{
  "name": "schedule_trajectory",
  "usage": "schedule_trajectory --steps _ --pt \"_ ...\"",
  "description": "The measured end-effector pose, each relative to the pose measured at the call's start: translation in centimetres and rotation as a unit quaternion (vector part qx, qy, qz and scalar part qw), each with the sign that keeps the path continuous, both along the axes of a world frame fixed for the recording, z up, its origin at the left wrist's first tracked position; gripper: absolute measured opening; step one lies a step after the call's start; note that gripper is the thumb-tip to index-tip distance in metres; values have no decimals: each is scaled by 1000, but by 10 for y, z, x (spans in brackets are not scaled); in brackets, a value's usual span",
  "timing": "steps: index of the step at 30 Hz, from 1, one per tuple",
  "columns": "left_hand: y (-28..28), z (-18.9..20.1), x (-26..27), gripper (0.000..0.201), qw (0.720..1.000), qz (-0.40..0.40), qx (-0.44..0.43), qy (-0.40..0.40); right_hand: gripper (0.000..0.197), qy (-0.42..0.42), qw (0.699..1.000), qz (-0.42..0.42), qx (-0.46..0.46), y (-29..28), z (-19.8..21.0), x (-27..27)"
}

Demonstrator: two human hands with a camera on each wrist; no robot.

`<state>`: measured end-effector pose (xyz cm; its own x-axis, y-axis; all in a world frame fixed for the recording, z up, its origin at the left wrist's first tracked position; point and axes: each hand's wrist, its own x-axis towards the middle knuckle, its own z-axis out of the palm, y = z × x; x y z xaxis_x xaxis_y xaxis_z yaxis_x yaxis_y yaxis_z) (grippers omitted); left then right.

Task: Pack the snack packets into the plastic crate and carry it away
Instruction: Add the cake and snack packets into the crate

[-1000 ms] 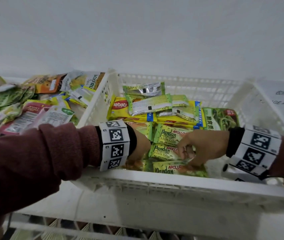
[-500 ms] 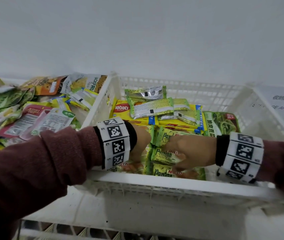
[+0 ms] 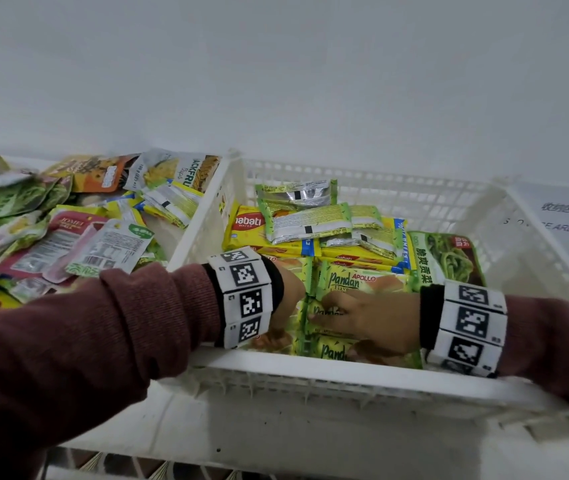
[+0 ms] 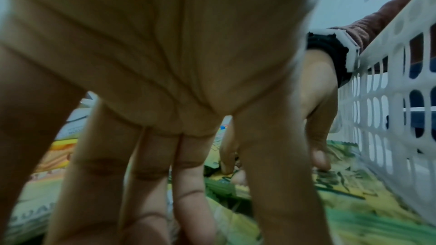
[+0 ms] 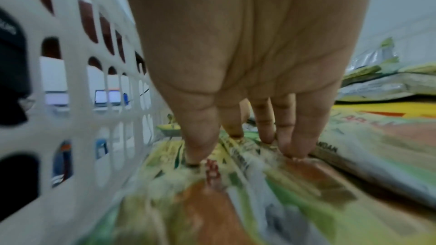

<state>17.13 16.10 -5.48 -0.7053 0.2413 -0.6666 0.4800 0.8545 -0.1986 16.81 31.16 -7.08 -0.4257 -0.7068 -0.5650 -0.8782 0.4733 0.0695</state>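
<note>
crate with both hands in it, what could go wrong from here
1. The crate sits at the shelf's front edge; pressing on its near side might tip or slide it off.
2. The silver-backed packets lie loosely stacked at the back and may slide when the crate is lifted.
3. Many packets remain outside on the left, so carrying now would leave the packing unfinished. Both the left hand and right hand only press the Pandan packets.

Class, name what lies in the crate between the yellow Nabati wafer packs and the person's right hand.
In the head view, a green Pandan cake packet lies between the yellow Nabati wafer packs and the right hand.
</note>
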Motion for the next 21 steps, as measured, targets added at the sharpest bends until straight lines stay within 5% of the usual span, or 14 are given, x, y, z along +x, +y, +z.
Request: schedule_trajectory --steps 5,11,14,18,21 --pt "-3 3 -4 40 1000 12 24 -5 53 -8 988 -82 -134 1 14 -22" --pt "-7 1 -12 23 999 23 45 -1 56 41 993 -87 -70 3 9 -27" --pt "-8 19 -23 17 988 44 135 62 49 5 982 -142 -124 8 28 -36" --pt "-9 46 -46 18 947 82 253 182 31 69 945 -224 -227 15 57 -63" --pt "-9 42 -59 40 929 109 270 227 31 128 937 -257 -198 15 55 -78"
